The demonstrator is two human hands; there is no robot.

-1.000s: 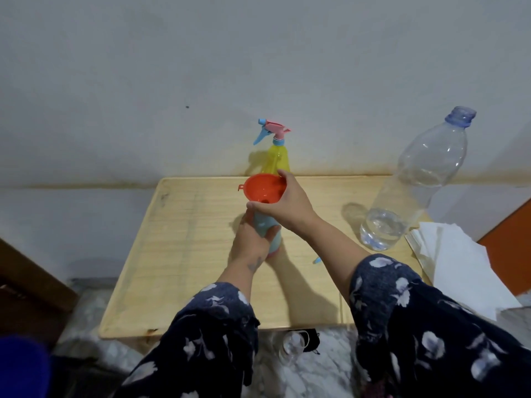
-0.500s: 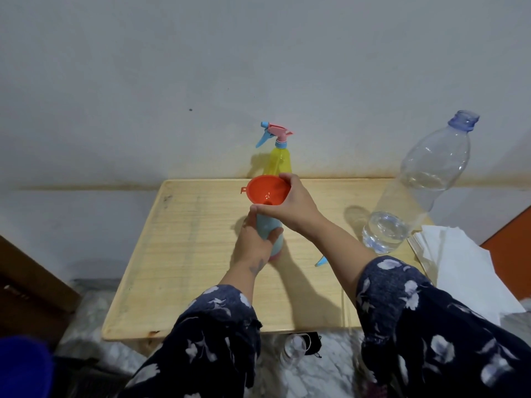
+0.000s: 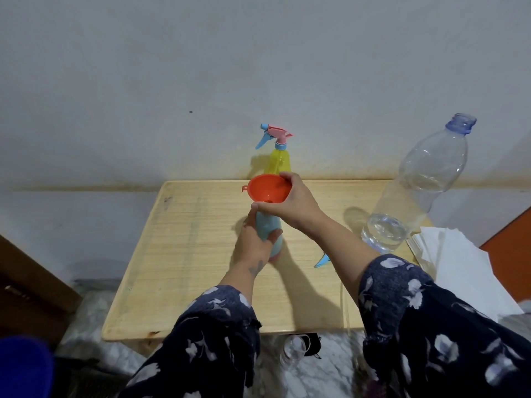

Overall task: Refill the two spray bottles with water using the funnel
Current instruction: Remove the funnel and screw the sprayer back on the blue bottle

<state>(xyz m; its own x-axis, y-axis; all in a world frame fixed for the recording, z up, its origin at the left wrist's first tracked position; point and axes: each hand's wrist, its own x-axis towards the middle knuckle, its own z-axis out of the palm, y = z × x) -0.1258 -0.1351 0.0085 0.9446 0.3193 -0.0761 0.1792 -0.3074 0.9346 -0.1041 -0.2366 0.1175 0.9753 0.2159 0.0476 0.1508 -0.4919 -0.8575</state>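
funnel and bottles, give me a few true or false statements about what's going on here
1. The orange funnel sits on top of the blue spray bottle. True.
2. The left hand holds the yellow spray bottle. False: its grip is on the blue one; the yellow one stands untouched near the wall.
3. The right hand holds the funnel's rim. True.
4. The clear water bottle is capped. False: its mouth is open.
5. The yellow bottle has its trigger head on. True.

1. The pale wooden table [image 3: 184, 254] stands against my grey wall [image 3: 201, 67].
2. White sheets of paper [image 3: 459, 262] lie at its right edge.
3. A small clear glass [image 3: 293, 350] sits below on the marble floor [image 3: 94, 308].
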